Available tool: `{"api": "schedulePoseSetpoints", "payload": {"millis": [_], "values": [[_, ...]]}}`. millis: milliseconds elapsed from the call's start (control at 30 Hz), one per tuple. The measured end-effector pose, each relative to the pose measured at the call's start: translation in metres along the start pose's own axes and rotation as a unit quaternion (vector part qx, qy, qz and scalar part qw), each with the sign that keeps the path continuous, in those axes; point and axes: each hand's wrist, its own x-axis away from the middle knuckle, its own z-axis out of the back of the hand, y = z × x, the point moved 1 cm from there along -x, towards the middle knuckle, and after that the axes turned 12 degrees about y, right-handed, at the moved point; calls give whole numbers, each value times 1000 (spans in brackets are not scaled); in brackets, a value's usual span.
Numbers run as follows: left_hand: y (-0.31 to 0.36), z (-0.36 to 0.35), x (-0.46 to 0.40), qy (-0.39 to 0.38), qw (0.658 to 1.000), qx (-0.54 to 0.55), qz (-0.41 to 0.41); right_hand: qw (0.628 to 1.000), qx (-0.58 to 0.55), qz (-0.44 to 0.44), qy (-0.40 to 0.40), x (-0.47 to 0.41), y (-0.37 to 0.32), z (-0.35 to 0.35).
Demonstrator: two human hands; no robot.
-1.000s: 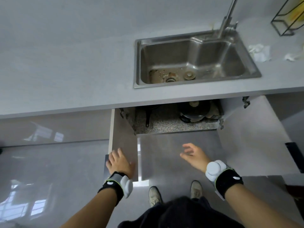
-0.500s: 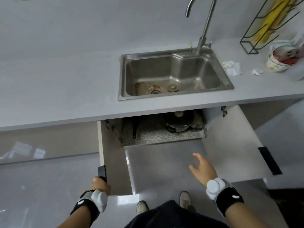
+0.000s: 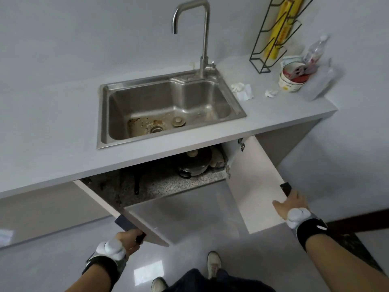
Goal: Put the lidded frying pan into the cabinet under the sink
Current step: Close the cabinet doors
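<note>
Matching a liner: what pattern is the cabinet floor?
Speckled grey granite-like pattern on the cabinet floor, head view.

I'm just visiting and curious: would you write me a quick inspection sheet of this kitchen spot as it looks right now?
Surface: grey countertop, steel sink stained near the drain.
Job's things: lidded frying pan inside the under-sink cabinet; left door and right door both open.
Clutter: crumpled tissues, paper cup, plastic bottle, wire rack with a yellow roll.
Hands: left hand grips the left door's edge; right hand holds the right door's edge.
Cables: nothing seen.
Surroundings: faucet, plain wall, glossy floor, the person's shoes.
</note>
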Motion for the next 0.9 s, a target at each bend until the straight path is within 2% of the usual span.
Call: {"api": "schedulePoseSetpoints", "payload": {"millis": [133,267,467,600,733,900], "values": [[20,-23,12,-20,998,62,15,999,11,-19,-40,-14,12,0],[39,-42,30,-51,994,94,31,998,43,-14,-33,-19,10,-3],[63,-63,42,-60,988,129,53,994,94,11,-61,-13,-5,-4],[80,-67,41,-99,967,206,110,991,6,-21,-135,-1,-25,-16],[101,-71,29,-124,952,233,158,965,-112,-76,-227,14,-56,-39],[135,-68,14,-180,938,212,209,930,-230,-158,-241,46,-112,-58]]}}
